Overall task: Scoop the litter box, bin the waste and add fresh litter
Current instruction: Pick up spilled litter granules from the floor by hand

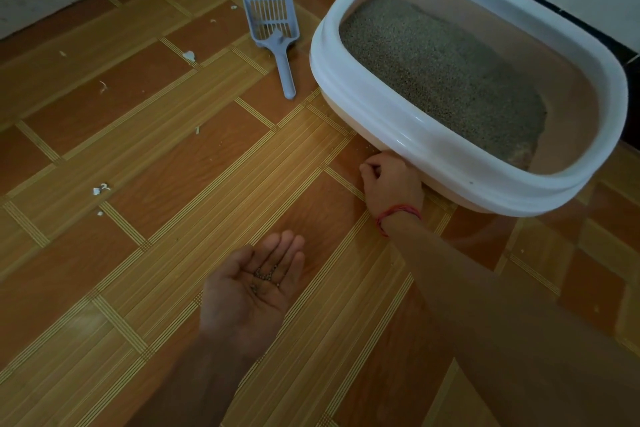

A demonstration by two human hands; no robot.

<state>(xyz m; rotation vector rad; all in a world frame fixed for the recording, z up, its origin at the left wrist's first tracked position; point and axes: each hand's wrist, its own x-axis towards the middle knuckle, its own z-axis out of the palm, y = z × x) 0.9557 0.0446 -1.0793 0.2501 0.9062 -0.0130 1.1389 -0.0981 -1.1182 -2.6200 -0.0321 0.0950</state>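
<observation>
- Patterned floor (173,149), flecked with white scraps.
- Litter box (325,73) sat at the floor's far right edge: bulky, probably heavy, best lifted by its stiff rim.
- Scoop (277,35) lay just left of it: light and rigid, take the handle.
- Right hand (391,184) was curled at the box's base; whether it pinched anything, I couldn't tell.
- Left hand (252,291) lay spread, cupping loose grains (265,276).

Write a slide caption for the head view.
Left hand cups litter grains; right hand, fingers curled, reaches the floor beside the litter box, scoop lying nearby.
</observation>
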